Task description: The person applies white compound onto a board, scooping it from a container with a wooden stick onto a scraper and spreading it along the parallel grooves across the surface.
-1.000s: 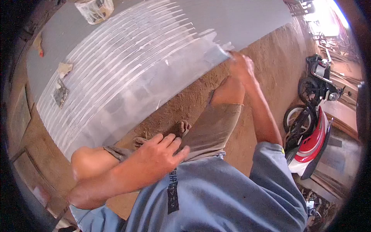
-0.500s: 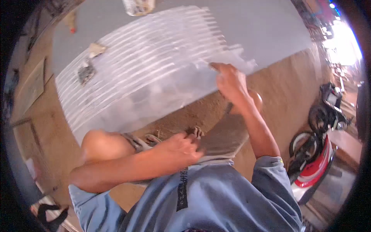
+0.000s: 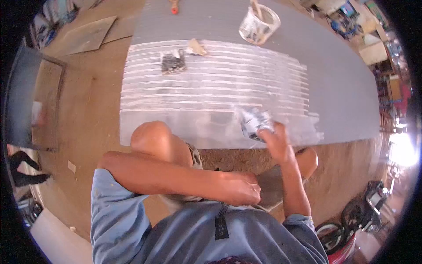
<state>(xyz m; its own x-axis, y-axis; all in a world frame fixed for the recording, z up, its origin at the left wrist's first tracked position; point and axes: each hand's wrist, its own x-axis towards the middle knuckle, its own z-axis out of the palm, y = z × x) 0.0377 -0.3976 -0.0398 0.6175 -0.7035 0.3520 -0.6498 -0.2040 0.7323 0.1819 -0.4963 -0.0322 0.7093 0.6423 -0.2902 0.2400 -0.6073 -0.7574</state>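
My right hand is closed on a flat putty scraper smeared with white paste. The scraper's blade is over the lower part of a large grey panel, where rows of white paste run across in ridged stripes. Below the stripes the paste is a smoother whitish film. My left hand is curled into a fist over my lap, near the right thigh; its palm is hidden. On the stripes lie a dark square piece spotted with white and a small beige scrap.
A paste-stained white bucket with a stick in it stands on the panel's far side. A red-tipped tool lies at the top. My bent knees are at the near edge. A motorbike is at lower right.
My view has turned, so the panel appears more level and the bucket shows fully. My right hand's scraper now shows broad face up. My left fist remains over my lap.
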